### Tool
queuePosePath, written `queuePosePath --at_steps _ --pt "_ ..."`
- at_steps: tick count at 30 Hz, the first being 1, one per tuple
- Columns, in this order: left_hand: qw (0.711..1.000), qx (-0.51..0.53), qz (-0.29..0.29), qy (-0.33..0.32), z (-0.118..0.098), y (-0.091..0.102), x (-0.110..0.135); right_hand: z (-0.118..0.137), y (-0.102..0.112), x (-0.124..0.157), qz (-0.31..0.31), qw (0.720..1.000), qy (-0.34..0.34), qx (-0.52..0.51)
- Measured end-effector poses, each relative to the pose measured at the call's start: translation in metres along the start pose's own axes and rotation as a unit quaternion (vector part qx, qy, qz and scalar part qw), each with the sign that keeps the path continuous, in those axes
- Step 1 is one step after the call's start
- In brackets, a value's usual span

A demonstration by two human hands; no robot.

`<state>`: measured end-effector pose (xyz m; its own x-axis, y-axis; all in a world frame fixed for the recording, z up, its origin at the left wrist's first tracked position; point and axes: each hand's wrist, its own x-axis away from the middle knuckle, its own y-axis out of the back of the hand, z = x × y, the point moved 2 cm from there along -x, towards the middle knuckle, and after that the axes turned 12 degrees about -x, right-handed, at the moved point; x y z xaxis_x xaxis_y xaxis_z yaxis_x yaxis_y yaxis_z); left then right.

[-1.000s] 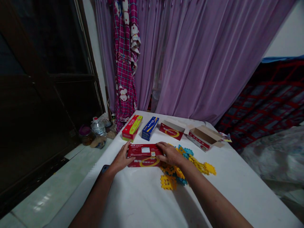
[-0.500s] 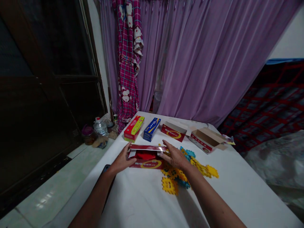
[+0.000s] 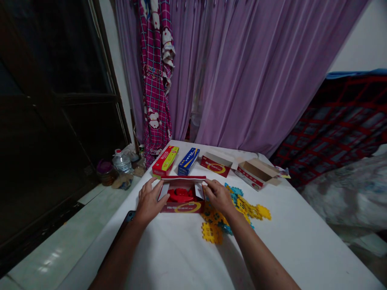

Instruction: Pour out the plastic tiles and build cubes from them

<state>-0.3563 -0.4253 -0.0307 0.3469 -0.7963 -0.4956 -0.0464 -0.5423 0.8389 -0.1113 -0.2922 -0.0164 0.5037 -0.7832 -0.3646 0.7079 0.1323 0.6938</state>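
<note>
red cardboard, folded into a box (image 3: 181, 208) with its lid (image 3: 184, 177) raised, sits on the white table (image 3: 181, 249) between our two hands. our left hand (image 3: 151, 201) is spread, thumb well apart from the fingers, beside the box's left end. our right hand (image 3: 220, 196) curls at the other end, fingertips by the lid's right corner — we cannot tell whether it pinches the card there. inside lies something red (image 3: 181, 195). to handle this well, we should bear evenly and lightly on both ends, since thin card looks ready to buckle, and mind that the white side flaps (image 3: 199, 190) don't crumple at the opening. our right wrist wants care too: yellow pieces (image 3: 212, 238) and blue-green pieces (image 3: 234, 189) lie close by, and a careless sweep could scatter them.
</note>
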Motion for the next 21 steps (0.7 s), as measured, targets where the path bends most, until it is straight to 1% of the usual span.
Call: queuePosePath --at_steps 3,5,8,11,14,16,19,21 --pt "0.997 -0.052 0.036 0.046 -0.01 0.005 -0.015 0.005 -0.002 -0.018 0.003 0.997 -0.069 0.038" --pt "0.993 -0.075 0.068 0.062 -0.017 0.007 -0.024 0.011 -0.004 -0.028 0.025 0.992 -0.104 0.072" --pt "0.986 -0.097 0.118 0.059 -0.025 0.009 -0.033 0.021 -0.006 -0.037 0.075 0.98 -0.141 0.118" --pt "0.979 -0.107 0.169 0.035 -0.028 0.007 -0.038 0.028 -0.008 -0.043 0.125 0.968 -0.156 0.149" --pt "0.969 -0.099 0.225 0.015 -0.025 0.002 -0.042 0.029 -0.008 -0.053 0.183 0.953 -0.168 0.172" --pt "0.964 -0.092 0.247 0.018 -0.02 -0.001 -0.046 0.026 -0.007 -0.061 0.215 0.945 -0.171 0.176" --pt "0.963 -0.067 0.258 0.033 -0.009 -0.001 -0.051 0.018 -0.001 -0.071 0.252 0.939 -0.162 0.17" --pt "0.965 -0.054 0.252 0.042 -0.001 0.0 -0.053 0.012 0.005 -0.073 0.262 0.938 -0.146 0.173"
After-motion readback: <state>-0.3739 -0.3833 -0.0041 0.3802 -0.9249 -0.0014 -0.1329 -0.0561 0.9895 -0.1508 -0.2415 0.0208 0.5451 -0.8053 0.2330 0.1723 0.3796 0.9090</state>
